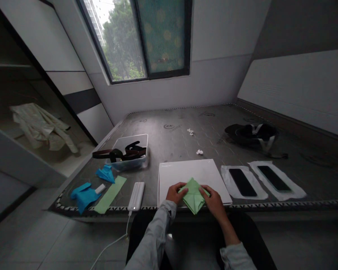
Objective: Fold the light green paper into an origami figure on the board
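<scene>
A folded piece of green paper (193, 195) lies on the near edge of a white board (191, 173), its point hanging toward me. My left hand (175, 192) grips its left side with the fingers curled over the fold. My right hand (213, 198) pinches its right side. Both hands rest at the front edge of the grey mat-covered platform (186, 131).
Left of the board lie a white power bank (136, 195) with a cable, a green paper strip (110, 194), two blue folded papers (84, 195) and a clear box (131, 152) holding dark belts. Two black phones (242, 182) on white sheets lie right; a dark cap (253, 135) sits behind.
</scene>
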`<action>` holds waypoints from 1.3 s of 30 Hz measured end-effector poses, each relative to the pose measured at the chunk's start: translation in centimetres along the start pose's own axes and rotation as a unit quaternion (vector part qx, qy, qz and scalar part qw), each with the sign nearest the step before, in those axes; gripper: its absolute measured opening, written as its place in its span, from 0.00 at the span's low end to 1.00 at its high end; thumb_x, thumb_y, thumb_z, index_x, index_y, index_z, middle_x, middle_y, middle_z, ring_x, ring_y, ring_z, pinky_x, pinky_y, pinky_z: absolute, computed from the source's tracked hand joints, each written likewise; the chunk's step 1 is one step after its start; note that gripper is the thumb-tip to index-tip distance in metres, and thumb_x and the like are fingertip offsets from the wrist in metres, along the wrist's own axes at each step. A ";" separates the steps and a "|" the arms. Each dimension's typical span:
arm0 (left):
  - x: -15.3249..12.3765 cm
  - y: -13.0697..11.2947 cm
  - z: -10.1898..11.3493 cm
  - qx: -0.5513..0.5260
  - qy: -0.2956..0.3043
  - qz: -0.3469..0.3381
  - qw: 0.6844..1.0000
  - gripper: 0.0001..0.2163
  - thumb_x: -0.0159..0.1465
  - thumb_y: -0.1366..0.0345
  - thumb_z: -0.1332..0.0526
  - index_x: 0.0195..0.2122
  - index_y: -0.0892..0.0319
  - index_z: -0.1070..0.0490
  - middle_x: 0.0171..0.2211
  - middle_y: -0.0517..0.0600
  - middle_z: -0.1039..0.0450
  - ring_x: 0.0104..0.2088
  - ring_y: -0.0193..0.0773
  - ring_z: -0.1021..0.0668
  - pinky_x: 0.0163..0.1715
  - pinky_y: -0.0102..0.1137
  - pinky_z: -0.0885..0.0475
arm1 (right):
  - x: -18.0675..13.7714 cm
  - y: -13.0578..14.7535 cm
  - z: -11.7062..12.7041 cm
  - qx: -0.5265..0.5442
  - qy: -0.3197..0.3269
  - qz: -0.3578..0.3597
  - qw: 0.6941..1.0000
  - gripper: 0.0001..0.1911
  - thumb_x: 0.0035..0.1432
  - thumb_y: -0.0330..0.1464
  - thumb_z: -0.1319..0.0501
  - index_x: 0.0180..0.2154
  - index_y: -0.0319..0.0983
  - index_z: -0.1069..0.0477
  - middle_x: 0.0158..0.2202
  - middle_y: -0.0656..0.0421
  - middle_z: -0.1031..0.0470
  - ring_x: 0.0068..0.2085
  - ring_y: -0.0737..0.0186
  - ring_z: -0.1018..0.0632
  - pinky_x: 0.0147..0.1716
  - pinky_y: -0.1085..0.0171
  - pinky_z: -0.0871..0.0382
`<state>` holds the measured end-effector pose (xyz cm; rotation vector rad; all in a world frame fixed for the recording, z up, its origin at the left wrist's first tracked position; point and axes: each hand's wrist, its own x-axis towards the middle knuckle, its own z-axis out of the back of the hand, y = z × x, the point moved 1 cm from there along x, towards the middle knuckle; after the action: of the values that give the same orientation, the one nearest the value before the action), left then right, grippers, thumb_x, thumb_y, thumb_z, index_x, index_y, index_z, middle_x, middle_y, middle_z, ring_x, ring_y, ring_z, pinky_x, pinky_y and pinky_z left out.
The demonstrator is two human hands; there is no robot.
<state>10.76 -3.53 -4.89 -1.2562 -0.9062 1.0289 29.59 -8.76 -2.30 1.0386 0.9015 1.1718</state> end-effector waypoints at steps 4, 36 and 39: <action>-0.1 0.1 -0.3 -0.035 0.007 0.017 0.999 0.27 0.54 0.52 0.36 0.52 0.60 0.34 0.30 0.48 0.22 0.25 0.30 0.26 0.27 0.25 0.32 | 0.0 -0.6 -0.1 0.054 -0.029 -0.032 0.998 0.35 0.49 0.48 0.36 0.56 0.39 0.35 0.46 0.49 0.21 0.45 0.49 0.20 0.38 0.57 0.25; -0.4 -0.8 -0.1 0.059 0.000 0.011 0.998 0.21 0.56 0.48 0.42 0.26 0.64 0.24 0.22 0.46 0.28 0.27 0.31 0.30 0.29 0.25 0.36 | -1.1 0.7 0.2 0.002 0.123 0.035 0.992 0.45 0.45 0.36 0.32 0.63 0.46 0.48 0.48 0.58 0.25 0.40 0.59 0.22 0.44 0.59 0.29; -0.4 -0.8 -0.2 0.068 0.007 0.012 0.998 0.21 0.56 0.47 0.42 0.26 0.64 0.24 0.21 0.46 0.29 0.27 0.31 0.30 0.29 0.25 0.36 | -1.1 0.9 0.2 -0.080 0.144 0.044 0.985 0.25 0.42 0.37 0.31 0.45 0.44 0.29 0.42 0.61 0.24 0.40 0.57 0.23 0.43 0.60 0.31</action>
<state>10.93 -3.99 -4.08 -1.1608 -0.7985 1.0812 29.38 -9.85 -1.32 0.7980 0.9740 1.4697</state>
